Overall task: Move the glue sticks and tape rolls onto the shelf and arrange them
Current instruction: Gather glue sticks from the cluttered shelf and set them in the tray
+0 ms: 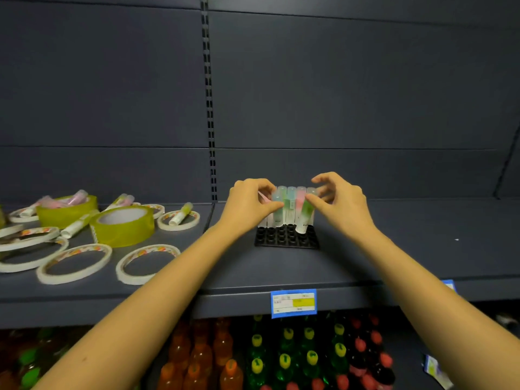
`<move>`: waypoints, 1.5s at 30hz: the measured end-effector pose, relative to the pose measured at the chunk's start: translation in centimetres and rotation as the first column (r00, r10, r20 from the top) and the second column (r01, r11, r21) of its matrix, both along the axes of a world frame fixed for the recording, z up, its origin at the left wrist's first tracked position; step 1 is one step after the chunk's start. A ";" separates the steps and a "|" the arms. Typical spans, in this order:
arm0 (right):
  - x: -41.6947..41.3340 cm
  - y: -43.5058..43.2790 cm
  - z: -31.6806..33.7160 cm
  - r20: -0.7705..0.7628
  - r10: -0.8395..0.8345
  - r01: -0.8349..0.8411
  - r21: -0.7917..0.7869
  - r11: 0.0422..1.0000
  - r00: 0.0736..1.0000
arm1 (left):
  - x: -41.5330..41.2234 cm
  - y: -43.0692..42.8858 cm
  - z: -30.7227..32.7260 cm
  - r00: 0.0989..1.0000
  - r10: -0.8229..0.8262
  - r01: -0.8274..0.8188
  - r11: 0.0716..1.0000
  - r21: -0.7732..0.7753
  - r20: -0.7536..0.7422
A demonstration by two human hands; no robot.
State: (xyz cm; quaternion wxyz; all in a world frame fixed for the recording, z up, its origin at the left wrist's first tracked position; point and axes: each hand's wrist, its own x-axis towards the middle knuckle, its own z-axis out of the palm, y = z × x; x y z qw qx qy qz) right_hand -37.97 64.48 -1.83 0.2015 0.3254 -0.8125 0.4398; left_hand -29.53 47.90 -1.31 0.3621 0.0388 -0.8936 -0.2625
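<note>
Here, left of us, tape rolls [73, 263] and loose glue sticks [184, 213] lie scattered on the shelf [365, 257], not yet sorted. Our left hand [249, 205] pinches the standing sticks to steady them; the black tray [287, 238] holds one back row, front sockets empty. Our right hand [342, 205] grips a tilted green stick [305, 213], probably seating it.

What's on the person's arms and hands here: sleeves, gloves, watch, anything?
Nothing worn that shows. The left hand and right hand are bare, no gloves, and no rings visible on the fingers. Both forearms are bare right to the frame edge: no sleeves, watch or bands in view.
</note>
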 end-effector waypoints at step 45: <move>-1.4 -6.3 5.1 -0.368 -0.009 0.215 0.522 0.825 0.930 | 6.1 -10.5 1.1 0.843 0.537 -0.493 0.800 -0.342 0.041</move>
